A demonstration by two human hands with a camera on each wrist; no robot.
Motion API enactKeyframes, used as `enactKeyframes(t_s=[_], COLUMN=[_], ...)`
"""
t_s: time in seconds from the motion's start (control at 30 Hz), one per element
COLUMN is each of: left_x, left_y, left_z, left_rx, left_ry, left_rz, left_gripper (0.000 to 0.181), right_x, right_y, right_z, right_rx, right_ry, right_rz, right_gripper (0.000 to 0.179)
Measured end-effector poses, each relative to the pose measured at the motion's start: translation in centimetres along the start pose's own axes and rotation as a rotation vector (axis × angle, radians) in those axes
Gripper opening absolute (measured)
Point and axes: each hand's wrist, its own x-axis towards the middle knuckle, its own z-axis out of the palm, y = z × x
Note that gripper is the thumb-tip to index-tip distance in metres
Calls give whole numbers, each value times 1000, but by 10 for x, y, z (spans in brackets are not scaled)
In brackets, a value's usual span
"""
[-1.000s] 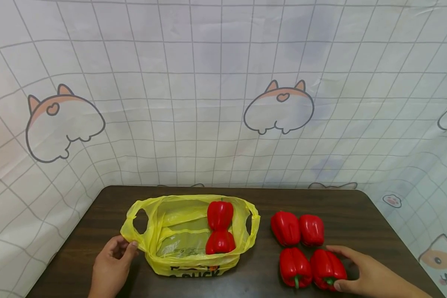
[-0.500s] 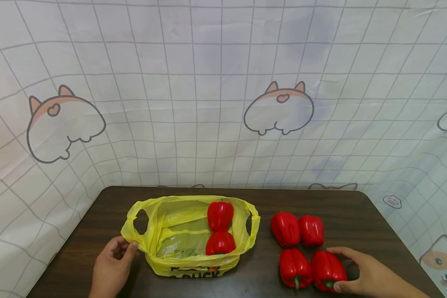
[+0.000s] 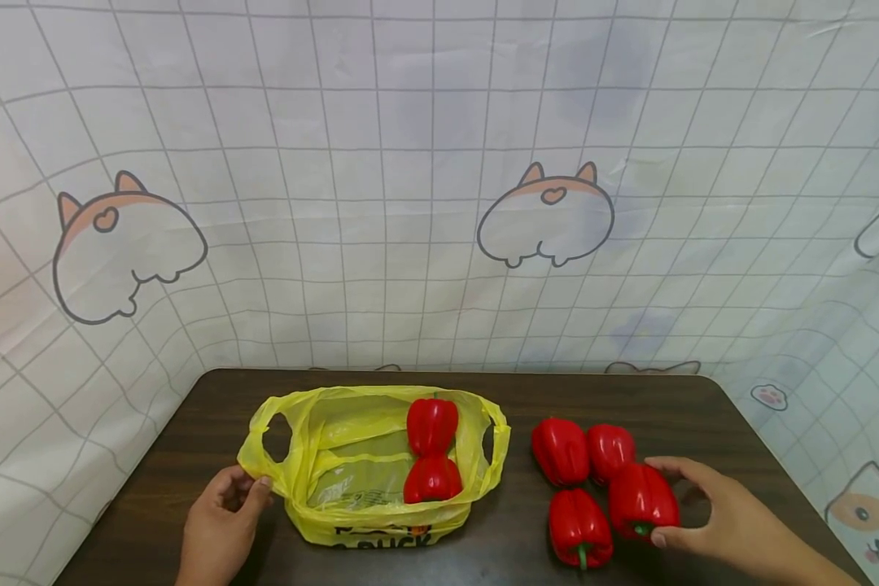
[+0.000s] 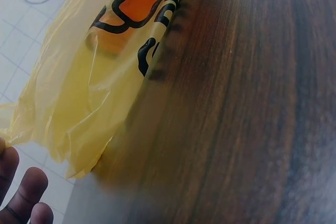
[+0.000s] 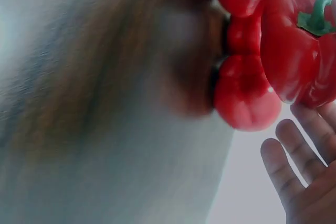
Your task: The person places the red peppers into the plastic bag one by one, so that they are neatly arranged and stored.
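Note:
A yellow plastic bag (image 3: 381,521) stands with its mouth spread on the table, and two red bell peppers (image 3: 432,427) lie at its right inside. My left hand (image 3: 223,517) pinches the lower edge of the bag's left handle between thumb and fingers. On the right, my right hand (image 3: 718,513) grips a red bell pepper (image 3: 643,498) from its right side, thumb near the green stem. In the right wrist view that bell pepper (image 5: 289,45) is lifted off the table, in front of the others. Three more bell peppers (image 3: 580,527) rest on the table to its left.
The dark wood-grain table (image 3: 513,561) has rounded far corners. Behind it and at both sides hangs a white grid-patterned cloth (image 3: 425,203) with cartoon dogs. Table surface shows between the bag and the loose peppers.
The right hand has raised the near-right bell pepper from the table, so it now partly covers the one behind it. The left hand and bag have stayed in place.

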Motion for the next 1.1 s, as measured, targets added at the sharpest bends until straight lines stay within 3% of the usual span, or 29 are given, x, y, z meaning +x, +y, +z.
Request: enactKeyframes(t_s=[0.47,0.7,1.1], left_x=[1,1,2], left_y=[1,2,-1], left_z=[-1,-1,-2], left_rx=[-16,-12,-7], left_ry=[0,0,-35], left_rz=[-2,2,-18], left_gripper=[34,33,43], right_x=[21,27,44], right_y=[-36,-50,-72], right_z=[-4,1,9], right_rx=[-81,-70,64], right_ry=[114,142,64], right_rz=[-39,-100,-83], right_gripper=[87,83,84])
